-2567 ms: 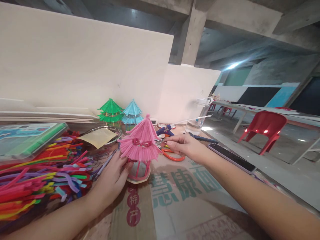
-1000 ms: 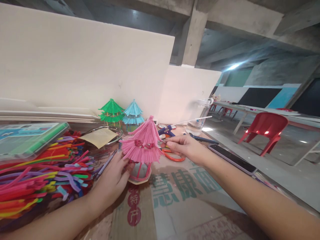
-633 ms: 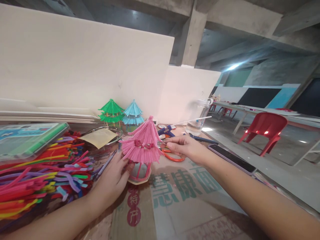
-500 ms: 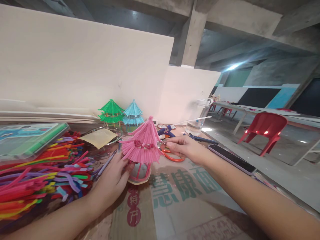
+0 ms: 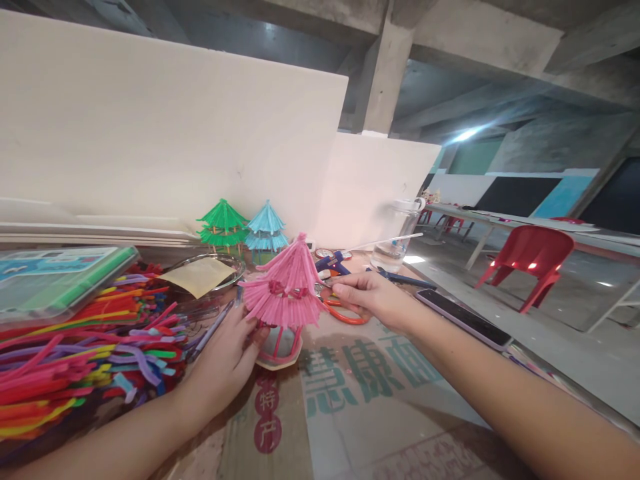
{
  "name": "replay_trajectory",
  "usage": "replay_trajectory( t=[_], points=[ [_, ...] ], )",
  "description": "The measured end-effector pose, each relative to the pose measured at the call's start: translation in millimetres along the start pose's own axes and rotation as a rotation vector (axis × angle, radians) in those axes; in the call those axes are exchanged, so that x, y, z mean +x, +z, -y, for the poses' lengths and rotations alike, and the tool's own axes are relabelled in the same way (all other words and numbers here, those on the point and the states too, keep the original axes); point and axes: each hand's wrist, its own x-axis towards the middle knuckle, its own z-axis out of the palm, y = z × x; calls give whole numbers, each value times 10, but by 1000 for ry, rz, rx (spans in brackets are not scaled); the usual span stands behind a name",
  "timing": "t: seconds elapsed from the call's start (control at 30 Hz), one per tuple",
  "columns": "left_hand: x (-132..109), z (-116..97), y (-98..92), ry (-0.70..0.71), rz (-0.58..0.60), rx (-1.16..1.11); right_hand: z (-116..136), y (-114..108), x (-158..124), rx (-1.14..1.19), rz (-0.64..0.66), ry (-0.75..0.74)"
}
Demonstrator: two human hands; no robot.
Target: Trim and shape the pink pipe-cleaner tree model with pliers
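A pink two-tiered pavilion model (image 5: 285,287) stands upright at the middle, its pale base showing below the roofs. My left hand (image 5: 233,350) grips it low on its left side, fingers partly hidden by the lower roof. Right of the model, my right hand (image 5: 367,297) is closed in a pinch; what it holds, if anything, is too small to name. Just below this hand lie orange-handled scissors (image 5: 347,319). A blue glue gun (image 5: 334,262) rests behind, between the model and my right hand.
Pipe cleaners (image 5: 115,333) and a plastic case (image 5: 55,283) lie left. Green (image 5: 223,223) and light blue models (image 5: 267,230) stand behind, near a plate (image 5: 237,267). A phone (image 5: 465,319), pliers (image 5: 405,277) and a water jug (image 5: 397,233) are right.
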Motion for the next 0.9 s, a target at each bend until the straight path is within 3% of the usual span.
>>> replay_trajectory(
  t=[0.9],
  points=[
    [0, 3, 9, 6, -14, 15, 18, -19, -15, -12, 41, -28]
  ],
)
